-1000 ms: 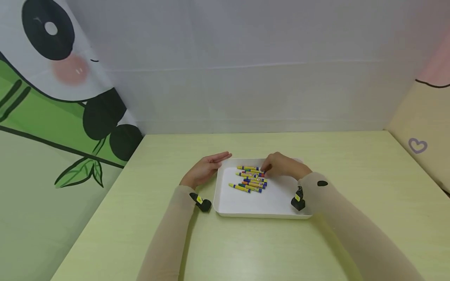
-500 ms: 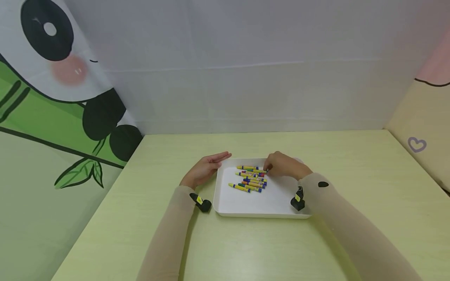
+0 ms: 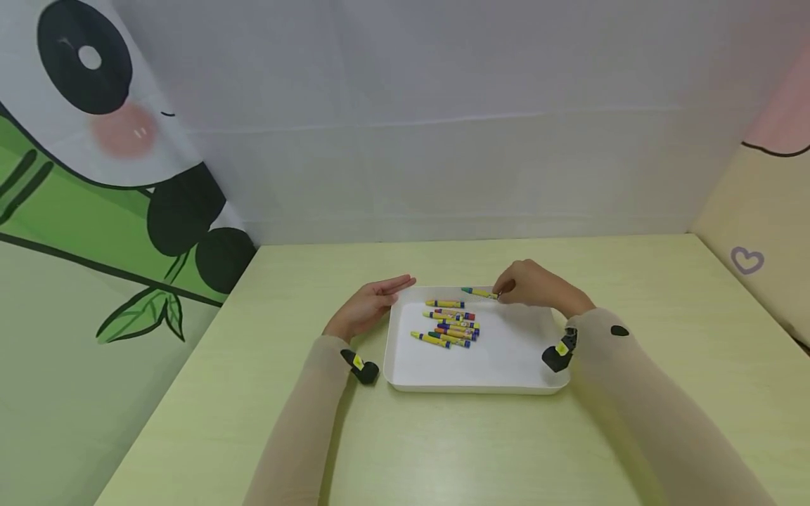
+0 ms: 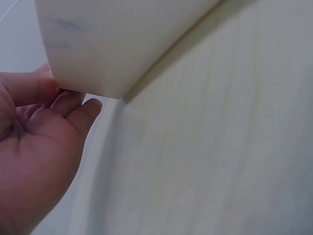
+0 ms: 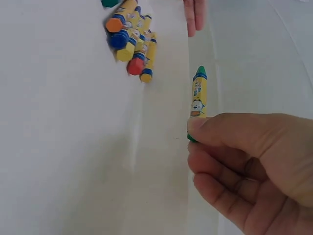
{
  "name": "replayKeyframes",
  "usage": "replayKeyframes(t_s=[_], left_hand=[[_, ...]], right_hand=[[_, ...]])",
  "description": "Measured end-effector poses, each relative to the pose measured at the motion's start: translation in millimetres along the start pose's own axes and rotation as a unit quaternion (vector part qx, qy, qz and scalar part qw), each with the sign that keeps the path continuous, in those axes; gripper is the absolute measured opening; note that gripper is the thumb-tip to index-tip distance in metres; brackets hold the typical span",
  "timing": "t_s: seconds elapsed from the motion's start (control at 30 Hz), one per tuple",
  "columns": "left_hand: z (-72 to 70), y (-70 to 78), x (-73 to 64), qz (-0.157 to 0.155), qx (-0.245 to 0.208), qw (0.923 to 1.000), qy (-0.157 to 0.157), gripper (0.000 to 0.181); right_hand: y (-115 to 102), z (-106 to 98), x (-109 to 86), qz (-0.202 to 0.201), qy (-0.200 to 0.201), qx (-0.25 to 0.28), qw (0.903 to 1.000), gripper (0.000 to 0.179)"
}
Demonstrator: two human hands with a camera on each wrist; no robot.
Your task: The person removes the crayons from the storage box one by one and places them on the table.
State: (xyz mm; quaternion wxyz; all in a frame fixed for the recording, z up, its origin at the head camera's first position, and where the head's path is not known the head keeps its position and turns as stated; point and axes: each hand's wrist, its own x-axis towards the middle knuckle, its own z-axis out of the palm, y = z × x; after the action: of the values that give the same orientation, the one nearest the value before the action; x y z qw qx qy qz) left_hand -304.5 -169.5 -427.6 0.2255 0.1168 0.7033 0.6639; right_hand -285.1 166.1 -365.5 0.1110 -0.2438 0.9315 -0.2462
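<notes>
A white tray (image 3: 493,372) lies on the table, with several yellow-wrapped crayons (image 3: 452,328) in a loose row inside it. My right hand (image 3: 534,287) pinches one green crayon (image 3: 479,292) by its rear end over the tray's far edge. The right wrist view shows this crayon (image 5: 198,95) between thumb and fingers, its green tip pointing away from the hand (image 5: 254,161). At the tray's far left corner, my left hand (image 3: 367,307) holds the rim between thumb and fingers. In the left wrist view the hand (image 4: 44,132) is against the tray's corner (image 4: 107,68), where some fingers are hidden.
The light wooden table (image 3: 481,450) extends around the tray. A white cloth wall (image 3: 468,176) rises behind it. Painted side walls stand left and right. A small black wrist camera (image 3: 363,369) sits on the left wrist, another (image 3: 560,351) on the right.
The right hand has drawn the green crayon out of the row, up and to the right toward the far rim. The left hand and the other crayons stay in place.
</notes>
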Motion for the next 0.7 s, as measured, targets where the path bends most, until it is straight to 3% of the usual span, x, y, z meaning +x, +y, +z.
replayKeyframes(t_s=[0.3,0.57,0.7], left_hand=[[0.5,-1.2,-0.3,-0.001,0.000,1.0000,0.004,0.048],[1.8,-2.7,-1.7,0.003,0.004,1.0000,0.003,0.048],[1.0,-2.6,-0.8,0.004,0.003,1.0000,0.006,0.047]], right_hand=[[21.2,-26.5,-32.3,0.070,0.090,0.038,0.9927,0.025],[50.2,-29.3,-56.3,0.132,0.122,0.058,0.9820,0.033],[63.7,-28.3,-64.8,0.161,0.116,0.065,0.9780,0.037]])
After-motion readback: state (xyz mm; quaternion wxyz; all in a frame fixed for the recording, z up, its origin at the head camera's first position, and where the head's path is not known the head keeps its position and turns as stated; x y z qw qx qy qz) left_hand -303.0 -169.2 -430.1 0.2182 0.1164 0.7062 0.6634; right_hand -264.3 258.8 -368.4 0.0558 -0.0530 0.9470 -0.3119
